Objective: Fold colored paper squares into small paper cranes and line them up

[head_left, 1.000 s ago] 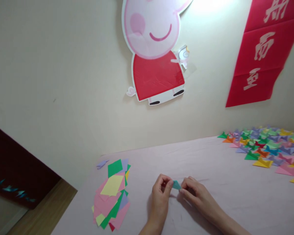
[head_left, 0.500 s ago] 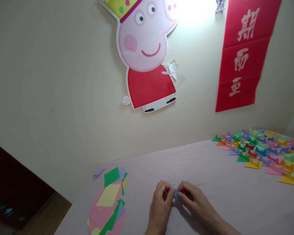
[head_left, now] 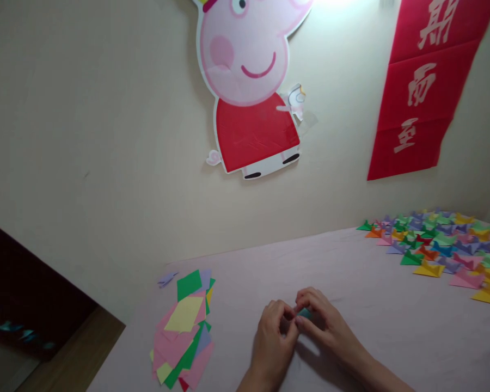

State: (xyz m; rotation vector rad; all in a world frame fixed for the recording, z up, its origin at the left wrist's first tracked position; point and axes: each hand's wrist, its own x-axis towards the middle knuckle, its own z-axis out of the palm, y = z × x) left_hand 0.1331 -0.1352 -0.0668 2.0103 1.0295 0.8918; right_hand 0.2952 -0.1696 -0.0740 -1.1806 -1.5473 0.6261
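Front centre is taken: left hand [head_left: 271, 340] and right hand [head_left: 330, 324] meet over a teal paper bit [head_left: 305, 313]. Bare cloth [head_left: 310, 267] runs from them back to the wall [head_left: 106, 136], an open lane. Left: narrow bare strip, then the loose paper squares [head_left: 183, 332] and a lilac scrap [head_left: 167, 279] by the table edge. Right: wide open stretch until the folded paper pieces [head_left: 445, 245] crowd the far corner.

Head view, downward, near table [head_left: 375, 305], wall [head_left: 106, 136]
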